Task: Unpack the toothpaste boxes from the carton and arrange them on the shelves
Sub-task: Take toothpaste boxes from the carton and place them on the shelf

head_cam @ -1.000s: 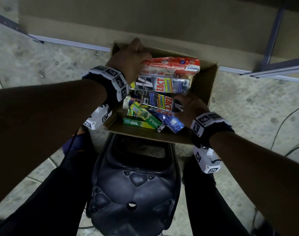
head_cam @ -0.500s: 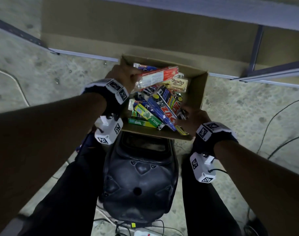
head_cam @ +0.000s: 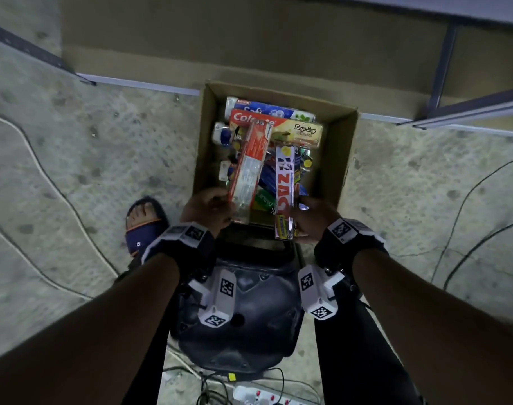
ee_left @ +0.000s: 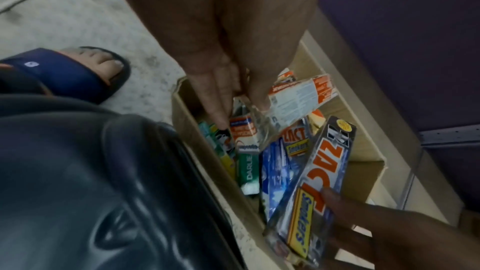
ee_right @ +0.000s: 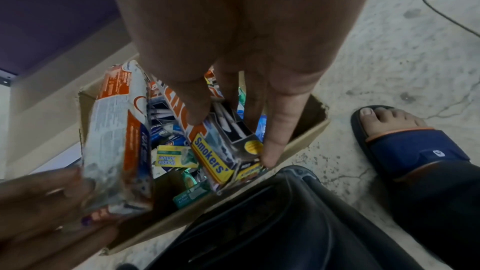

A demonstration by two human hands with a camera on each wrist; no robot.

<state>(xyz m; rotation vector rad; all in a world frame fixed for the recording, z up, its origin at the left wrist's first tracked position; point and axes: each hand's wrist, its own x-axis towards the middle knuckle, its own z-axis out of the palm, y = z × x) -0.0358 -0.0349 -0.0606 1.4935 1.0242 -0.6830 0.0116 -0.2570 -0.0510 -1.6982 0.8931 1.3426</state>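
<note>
An open cardboard carton (head_cam: 340, 159) on the floor holds several toothpaste boxes. My left hand (head_cam: 208, 209) grips the near end of a red-and-white Pepsodent box (head_cam: 249, 168), which is lifted over the carton's near edge; the same box (ee_left: 293, 102) shows in the left wrist view. My right hand (head_cam: 310, 217) holds a silver-blue Zact box (head_cam: 284, 194) by its near end, thumb on its face (ee_right: 197, 110) and fingers at its side. A Colgate box (head_cam: 258, 121) and a Kayu Sugi box (head_cam: 305, 133) lie at the carton's far end.
A dark plastic stool (head_cam: 243, 311) stands between my legs, against the carton's near side. My sandalled foot (head_cam: 144, 223) is at its left. Cables (head_cam: 45, 176) cross the floor, a power strip (head_cam: 261, 396) lies near me, and a shelf frame (head_cam: 442, 62) rises behind the carton.
Both hands have drawn back toward me to the carton's near edge. The Pepsodent and Zact boxes have turned from lying across the carton to pointing lengthwise, raised off the pile.
</note>
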